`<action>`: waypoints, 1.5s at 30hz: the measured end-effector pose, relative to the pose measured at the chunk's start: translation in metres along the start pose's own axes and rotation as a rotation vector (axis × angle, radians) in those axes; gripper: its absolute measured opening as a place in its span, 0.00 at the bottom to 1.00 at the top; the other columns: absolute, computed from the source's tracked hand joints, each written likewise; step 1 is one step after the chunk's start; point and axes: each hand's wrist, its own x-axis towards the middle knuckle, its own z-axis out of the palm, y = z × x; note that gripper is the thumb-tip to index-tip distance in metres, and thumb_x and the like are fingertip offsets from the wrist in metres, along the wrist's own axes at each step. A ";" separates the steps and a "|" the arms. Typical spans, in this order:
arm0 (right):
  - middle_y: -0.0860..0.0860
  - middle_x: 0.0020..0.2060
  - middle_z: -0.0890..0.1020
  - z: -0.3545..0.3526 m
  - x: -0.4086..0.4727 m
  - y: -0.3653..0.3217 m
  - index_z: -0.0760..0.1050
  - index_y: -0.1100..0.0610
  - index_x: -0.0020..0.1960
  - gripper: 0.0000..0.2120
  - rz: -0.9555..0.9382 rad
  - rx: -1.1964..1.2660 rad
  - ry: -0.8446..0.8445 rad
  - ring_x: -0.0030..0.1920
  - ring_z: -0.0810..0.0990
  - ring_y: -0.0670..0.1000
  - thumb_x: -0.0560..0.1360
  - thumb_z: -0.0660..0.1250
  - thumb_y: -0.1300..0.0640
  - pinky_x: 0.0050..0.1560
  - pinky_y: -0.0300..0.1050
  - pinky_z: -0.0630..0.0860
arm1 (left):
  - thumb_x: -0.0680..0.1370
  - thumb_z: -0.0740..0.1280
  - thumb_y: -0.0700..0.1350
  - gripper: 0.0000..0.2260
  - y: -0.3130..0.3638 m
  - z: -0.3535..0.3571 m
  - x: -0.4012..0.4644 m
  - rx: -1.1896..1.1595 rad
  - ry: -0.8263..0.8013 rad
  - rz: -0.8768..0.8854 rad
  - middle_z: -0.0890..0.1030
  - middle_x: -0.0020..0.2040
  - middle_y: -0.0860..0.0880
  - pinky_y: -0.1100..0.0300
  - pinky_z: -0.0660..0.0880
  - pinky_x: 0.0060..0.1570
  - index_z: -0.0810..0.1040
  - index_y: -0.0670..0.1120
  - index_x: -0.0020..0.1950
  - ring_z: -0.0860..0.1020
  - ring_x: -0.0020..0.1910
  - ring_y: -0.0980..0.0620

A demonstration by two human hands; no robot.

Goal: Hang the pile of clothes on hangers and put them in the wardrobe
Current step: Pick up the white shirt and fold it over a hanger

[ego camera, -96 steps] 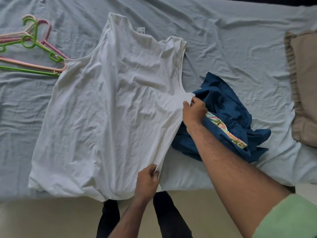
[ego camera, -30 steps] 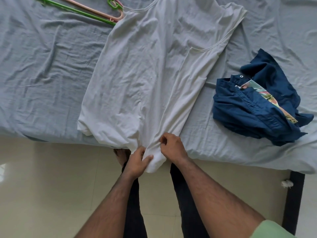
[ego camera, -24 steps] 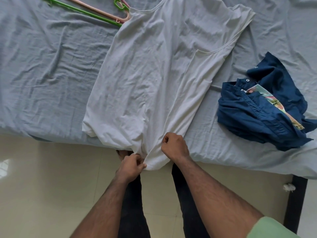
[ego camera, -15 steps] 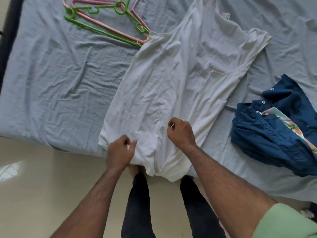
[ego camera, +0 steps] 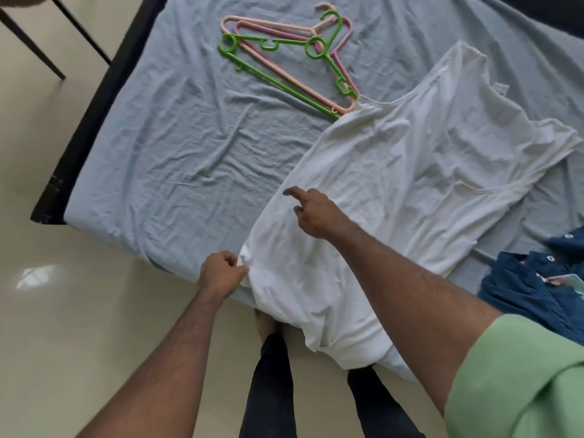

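Hem of the white vest (ego camera: 395, 191) is pinched by the left hand (ego camera: 221, 273); right hand (ego camera: 316, 213) is released, seemingly reaching — hangers (ego camera: 284, 58) are needed next.

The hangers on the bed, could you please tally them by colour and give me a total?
Green hangers: 1
Peach hangers: 1
Pink hangers: 1
Total: 3, in one overlapping pile on the bed sheet.
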 end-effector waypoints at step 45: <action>0.50 0.45 0.77 -0.013 -0.096 0.113 0.80 0.50 0.56 0.15 0.454 0.715 0.423 0.45 0.79 0.49 0.73 0.72 0.65 0.52 0.56 0.83 | 0.77 0.71 0.53 0.08 0.021 0.098 -0.094 0.354 -0.207 0.551 0.78 0.47 0.59 0.51 0.79 0.51 0.79 0.53 0.54 0.78 0.46 0.56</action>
